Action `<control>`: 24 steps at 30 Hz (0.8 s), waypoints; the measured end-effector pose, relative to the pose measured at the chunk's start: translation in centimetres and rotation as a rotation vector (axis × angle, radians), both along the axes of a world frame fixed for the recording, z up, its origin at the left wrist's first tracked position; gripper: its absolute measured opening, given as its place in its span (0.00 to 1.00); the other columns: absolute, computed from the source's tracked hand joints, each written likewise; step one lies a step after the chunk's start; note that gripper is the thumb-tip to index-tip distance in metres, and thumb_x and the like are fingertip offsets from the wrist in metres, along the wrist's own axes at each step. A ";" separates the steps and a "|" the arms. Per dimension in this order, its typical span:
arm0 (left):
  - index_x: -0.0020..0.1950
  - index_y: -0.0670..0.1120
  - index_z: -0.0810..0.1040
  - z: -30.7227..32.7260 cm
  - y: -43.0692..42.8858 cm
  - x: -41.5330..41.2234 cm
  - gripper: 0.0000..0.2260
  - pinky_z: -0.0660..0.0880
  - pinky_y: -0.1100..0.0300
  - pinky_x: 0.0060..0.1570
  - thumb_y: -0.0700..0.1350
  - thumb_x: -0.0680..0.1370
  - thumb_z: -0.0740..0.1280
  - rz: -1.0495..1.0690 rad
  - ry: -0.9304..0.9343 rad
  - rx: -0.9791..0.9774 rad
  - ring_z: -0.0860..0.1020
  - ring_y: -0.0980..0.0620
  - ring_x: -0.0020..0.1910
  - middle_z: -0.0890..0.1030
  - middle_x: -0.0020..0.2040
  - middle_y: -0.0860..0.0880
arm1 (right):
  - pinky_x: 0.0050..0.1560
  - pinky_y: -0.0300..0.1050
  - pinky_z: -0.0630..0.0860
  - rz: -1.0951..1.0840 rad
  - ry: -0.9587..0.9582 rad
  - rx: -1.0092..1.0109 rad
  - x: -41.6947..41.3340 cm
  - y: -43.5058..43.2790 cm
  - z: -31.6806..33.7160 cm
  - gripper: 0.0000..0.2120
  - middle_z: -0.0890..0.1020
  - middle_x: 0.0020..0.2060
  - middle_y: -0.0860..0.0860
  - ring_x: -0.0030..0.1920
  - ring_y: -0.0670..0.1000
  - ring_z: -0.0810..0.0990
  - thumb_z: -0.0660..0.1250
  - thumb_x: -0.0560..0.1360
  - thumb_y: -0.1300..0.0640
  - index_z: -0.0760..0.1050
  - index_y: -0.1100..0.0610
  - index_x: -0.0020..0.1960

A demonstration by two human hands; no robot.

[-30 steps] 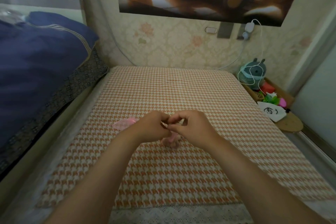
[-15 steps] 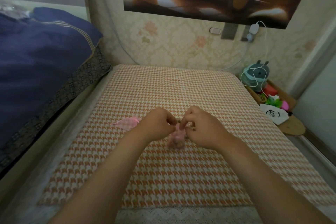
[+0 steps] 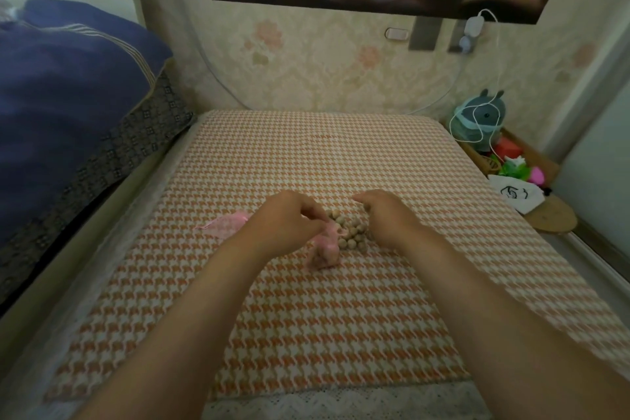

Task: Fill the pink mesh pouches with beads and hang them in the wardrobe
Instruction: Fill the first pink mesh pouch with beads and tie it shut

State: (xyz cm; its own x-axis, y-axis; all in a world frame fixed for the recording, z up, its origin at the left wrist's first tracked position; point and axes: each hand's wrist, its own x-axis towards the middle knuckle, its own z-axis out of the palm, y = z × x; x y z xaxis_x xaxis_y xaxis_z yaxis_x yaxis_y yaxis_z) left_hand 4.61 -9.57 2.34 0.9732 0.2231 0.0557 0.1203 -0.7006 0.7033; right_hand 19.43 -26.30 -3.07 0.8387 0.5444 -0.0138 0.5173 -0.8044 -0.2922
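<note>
Your left hand (image 3: 289,218) pinches the top of the pink mesh pouch (image 3: 324,254) between thumb and fingertips; the fat bottom of the pouch rests on the surface (image 3: 306,153); it looks partly full, but it is too blurry to be sure what is inside. The beads (image 3: 351,232) lie in a small loose pile just beside the pouch, on its far side; your right hand (image 3: 388,215) hangs over the right part of that pile with its fingers curled down; I cannot tell if that grip has a bead in it or nothing. A second pouch (image 3: 228,224) lies flat on the cloth, just past your left hand.

Here is what could go wrong, I think: the beads are round, so a bump from your right hand may send them rolling over the cloth and off the edge; if your left pinch squeezes the mouth of the pouch closed, a bead will hit the mesh and bounce away; if you lift the pouch by one side only, it may tip and spill.

Both your arms reach straight out, side by side; the wrists are low, near the cloth; the back of the left hand faces up, knuckles bent; the right hand turns a little inward, toward the pile. No wardrobe shows here; the hanging is not yet done.
</note>
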 end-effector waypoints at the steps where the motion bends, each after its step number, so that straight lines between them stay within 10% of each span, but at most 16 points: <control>1: 0.47 0.52 0.86 0.0 0.0 0.1 0.04 0.77 0.64 0.47 0.46 0.75 0.71 0.000 0.001 0.001 0.80 0.58 0.47 0.83 0.48 0.57 | 0.72 0.53 0.70 -0.004 0.012 -0.017 0.2 0.2 -0.2 0.33 0.70 0.75 0.54 0.73 0.57 0.70 0.61 0.75 0.72 0.69 0.48 0.76; 9: 0.49 0.53 0.86 -0.1 0.5 -0.1 0.06 0.73 0.65 0.46 0.52 0.74 0.73 -0.050 0.043 0.044 0.78 0.63 0.46 0.83 0.53 0.58 | 0.56 0.43 0.75 -0.083 0.051 0.087 0.3 -0.4 -0.1 0.12 0.83 0.58 0.56 0.58 0.55 0.81 0.66 0.78 0.65 0.83 0.58 0.59; 17: 0.57 0.50 0.83 -0.2 0.6 -0.6 0.13 0.76 0.63 0.48 0.48 0.74 0.72 -0.034 0.061 0.018 0.80 0.60 0.47 0.83 0.53 0.55 | 0.43 0.31 0.71 0.060 0.071 0.634 -5.3 1.3 5.7 0.06 0.84 0.42 0.41 0.36 0.31 0.77 0.77 0.73 0.55 0.84 0.49 0.49; 24: 0.53 0.48 0.84 0.2 0.5 -1.4 0.10 0.69 0.71 0.31 0.42 0.73 0.71 -0.082 0.037 -0.014 0.78 0.65 0.33 0.80 0.34 0.59 | 0.39 0.34 0.70 0.179 0.082 0.478 -9.1 1.8 5.6 0.03 0.84 0.41 0.39 0.34 0.31 0.77 0.77 0.72 0.51 0.84 0.46 0.45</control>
State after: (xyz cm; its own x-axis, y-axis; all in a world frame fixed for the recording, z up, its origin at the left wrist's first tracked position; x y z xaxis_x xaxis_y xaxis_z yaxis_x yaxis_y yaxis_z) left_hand 3.23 -9.11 2.50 0.9895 0.1432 0.0173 0.0888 -0.6993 0.7093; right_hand 10.33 -24.55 2.54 0.7384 0.6411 0.2094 0.5945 -0.4720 -0.6510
